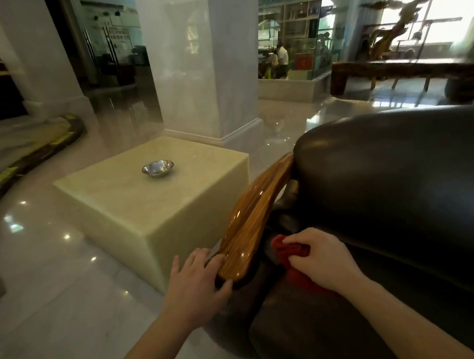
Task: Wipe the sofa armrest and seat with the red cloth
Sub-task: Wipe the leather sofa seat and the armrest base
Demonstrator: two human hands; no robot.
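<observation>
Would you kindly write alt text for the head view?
A person's right hand presses a red cloth beside a dark leather sofa's wooden armrest, which the left hand steadies. A pale stone block nearby holds a metal bowl.

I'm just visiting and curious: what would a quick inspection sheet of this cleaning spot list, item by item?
Surface: dark leather sofa, glossy; the seat shows at the lower edge.
Job's things: red cloth bunched against the leather just inside the wooden armrest.
Clutter: metal bowl on the pale stone block beside the sofa.
Grips: right hand closed on the red cloth; left hand open, fingers spread on the armrest's near end.
Cables: nothing seen.
Surroundings: polished floor, white pillar, long wooden bench near bright windows; people far off behind glass.
</observation>
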